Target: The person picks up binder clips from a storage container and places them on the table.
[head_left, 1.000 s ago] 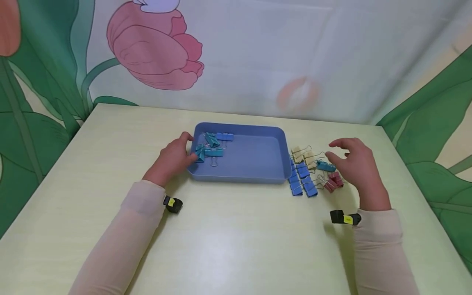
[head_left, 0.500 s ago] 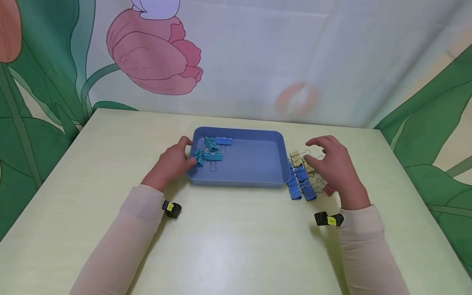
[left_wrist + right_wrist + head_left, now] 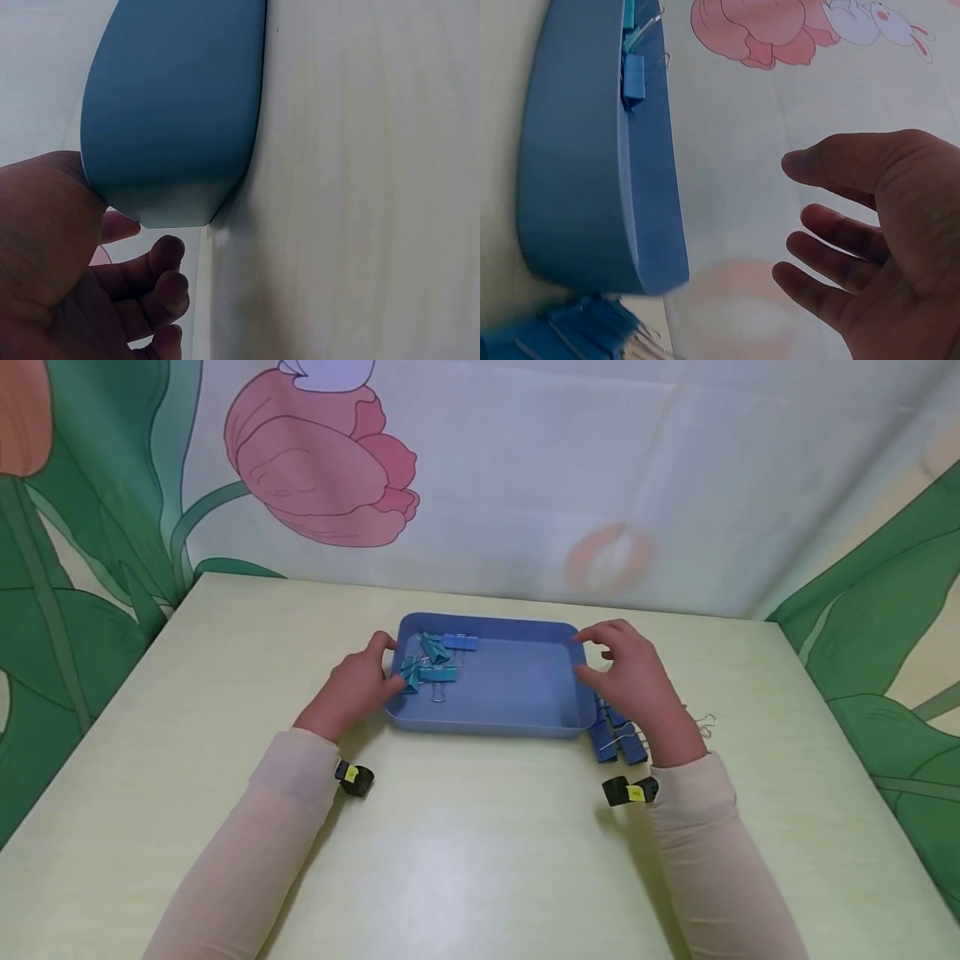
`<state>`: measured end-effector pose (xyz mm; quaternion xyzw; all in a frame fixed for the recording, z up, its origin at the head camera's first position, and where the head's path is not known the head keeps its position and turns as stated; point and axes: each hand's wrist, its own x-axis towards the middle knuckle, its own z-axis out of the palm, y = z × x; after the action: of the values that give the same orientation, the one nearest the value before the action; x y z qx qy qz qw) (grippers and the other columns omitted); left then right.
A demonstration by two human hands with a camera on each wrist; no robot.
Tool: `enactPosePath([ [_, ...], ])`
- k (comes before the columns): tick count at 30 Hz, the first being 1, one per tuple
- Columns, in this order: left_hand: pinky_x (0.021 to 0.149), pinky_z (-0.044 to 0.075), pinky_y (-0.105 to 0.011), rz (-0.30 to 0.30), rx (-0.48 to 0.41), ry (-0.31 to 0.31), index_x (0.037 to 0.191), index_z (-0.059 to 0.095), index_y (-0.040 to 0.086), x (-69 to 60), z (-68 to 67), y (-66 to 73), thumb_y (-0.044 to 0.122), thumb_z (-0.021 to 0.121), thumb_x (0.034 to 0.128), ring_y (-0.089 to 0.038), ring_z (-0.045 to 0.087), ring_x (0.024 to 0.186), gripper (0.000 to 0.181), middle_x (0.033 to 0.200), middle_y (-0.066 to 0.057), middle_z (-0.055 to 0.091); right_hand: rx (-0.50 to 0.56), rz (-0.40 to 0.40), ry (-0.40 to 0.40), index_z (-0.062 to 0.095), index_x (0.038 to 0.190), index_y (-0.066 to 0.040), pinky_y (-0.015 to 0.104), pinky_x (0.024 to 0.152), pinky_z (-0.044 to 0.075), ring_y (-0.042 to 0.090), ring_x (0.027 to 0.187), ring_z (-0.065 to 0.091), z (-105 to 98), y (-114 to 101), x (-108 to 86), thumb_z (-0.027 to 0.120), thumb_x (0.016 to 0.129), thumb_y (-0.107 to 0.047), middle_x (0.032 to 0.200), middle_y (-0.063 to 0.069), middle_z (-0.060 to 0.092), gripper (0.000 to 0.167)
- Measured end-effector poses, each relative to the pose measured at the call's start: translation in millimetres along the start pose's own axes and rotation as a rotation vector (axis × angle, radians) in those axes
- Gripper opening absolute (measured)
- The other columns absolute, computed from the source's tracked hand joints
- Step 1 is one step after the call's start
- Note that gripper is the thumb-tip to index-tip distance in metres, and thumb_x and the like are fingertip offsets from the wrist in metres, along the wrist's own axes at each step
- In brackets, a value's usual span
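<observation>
A blue rectangular tray (image 3: 517, 689) lies on the table. At its left end are several teal binder clips (image 3: 438, 674) and a blue binder clip (image 3: 461, 642). My left hand (image 3: 351, 689) holds the tray's left end, thumb over the rim and fingers on the outside; the left wrist view shows the hand against the tray's end wall (image 3: 172, 112). My right hand (image 3: 633, 681) hovers by the tray's right end, thumb and fingers spread apart. In the right wrist view that hand (image 3: 900, 232) holds nothing and stands clear of the tray (image 3: 570, 172).
Just right of the tray, several blue binder clips (image 3: 630, 746) lie on the table (image 3: 465, 852), partly hidden under my right hand. Silver clip handles (image 3: 706, 722) stick out beyond its wrist. A printed curtain (image 3: 495, 485) hangs behind the table.
My right hand has moved left, from above the clips beside the tray to the tray's right end, with nothing in it. The left hand has stayed at the tray's left end.
</observation>
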<state>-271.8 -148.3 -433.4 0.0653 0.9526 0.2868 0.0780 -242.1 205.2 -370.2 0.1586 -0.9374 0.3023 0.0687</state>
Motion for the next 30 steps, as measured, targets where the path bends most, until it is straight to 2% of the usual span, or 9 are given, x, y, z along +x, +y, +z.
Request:
enactPosePath([
  [7, 0.058, 0.038, -0.03, -0.01, 0.003, -0.002, 0.139, 0.031, 0.013, 1.5, 1.1, -0.7, 0.024, 0.053, 0.0927, -0.022, 0.048, 0.065, 0.052, 0.073, -0.008, 0.049, 0.009, -0.042, -0.064, 0.062, 0.12, -0.009, 0.046, 0.097, 0.049, 0.032, 0.11, 0.058, 18.2, -16.9, 14.5, 0.068, 0.088, -0.017, 0.131, 0.012, 0.05, 0.033],
  [12, 0.059, 0.038, -0.03, -0.019, 0.001, -0.006, 0.139, 0.031, 0.013, 2.2, 0.9, 0.1, 0.023, 0.053, 0.0927, -0.022, 0.049, 0.065, 0.052, 0.074, -0.008, 0.049, 0.028, -0.078, -0.073, 0.063, 0.118, -0.009, 0.044, 0.097, 0.05, 0.032, 0.109, 0.06, 30.1, -28.5, 22.5, 0.069, 0.087, -0.017, 0.128, 0.011, 0.052, 0.033],
  [22, 0.059, 0.038, -0.03, -0.032, -0.001, -0.012, 0.14, 0.03, 0.013, 0.8, -1.1, 1.2, 0.024, 0.054, 0.0928, -0.022, 0.049, 0.067, 0.054, 0.075, -0.009, 0.051, 0.083, -0.098, -0.121, 0.062, 0.12, -0.011, 0.041, 0.099, 0.049, 0.029, 0.114, 0.058, 50.5, -47.5, 34.5, 0.067, 0.089, -0.016, 0.128, 0.009, 0.052, 0.032],
  [30, 0.059, 0.037, -0.03, -0.027, -0.007, -0.018, 0.14, 0.03, 0.013, 0.7, -1.1, 1.6, 0.024, 0.054, 0.0928, -0.022, 0.049, 0.066, 0.054, 0.072, -0.008, 0.049, 0.068, -0.104, -0.165, 0.062, 0.12, -0.013, 0.039, 0.098, 0.05, 0.028, 0.111, 0.06, 66.2, -61.1, 43.4, 0.067, 0.089, -0.017, 0.127, 0.007, 0.055, 0.031],
])
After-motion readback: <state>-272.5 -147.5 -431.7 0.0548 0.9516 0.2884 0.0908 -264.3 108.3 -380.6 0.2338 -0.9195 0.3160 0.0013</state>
